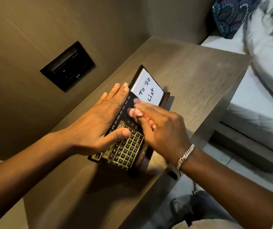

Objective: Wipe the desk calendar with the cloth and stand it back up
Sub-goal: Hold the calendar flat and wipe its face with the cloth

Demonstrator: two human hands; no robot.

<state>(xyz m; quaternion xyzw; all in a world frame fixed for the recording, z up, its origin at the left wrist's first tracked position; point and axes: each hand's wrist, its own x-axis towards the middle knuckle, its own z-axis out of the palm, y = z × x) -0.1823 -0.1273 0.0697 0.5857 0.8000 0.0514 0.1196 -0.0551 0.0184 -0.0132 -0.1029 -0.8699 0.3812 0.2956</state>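
Wiping step in hand: desk calendar (125,142) lies flat on the desk (198,76), face up. Left hand (99,119) is open, palm flat w/ fingers spread, pinning its left edge; right hand (162,129) is closed round a red-and-white cloth (135,112), rubbing the month strip. Best to keep the left pressing so it can't slide, work short strokes thru the number grid. Legible: "JUN JUL AUG SEP OCT NOV DEC"; white note (147,90) reads "To Do List".

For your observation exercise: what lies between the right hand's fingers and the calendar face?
In the head view, a red-and-white cloth lies under the right hand, pressed on the desk calendar.
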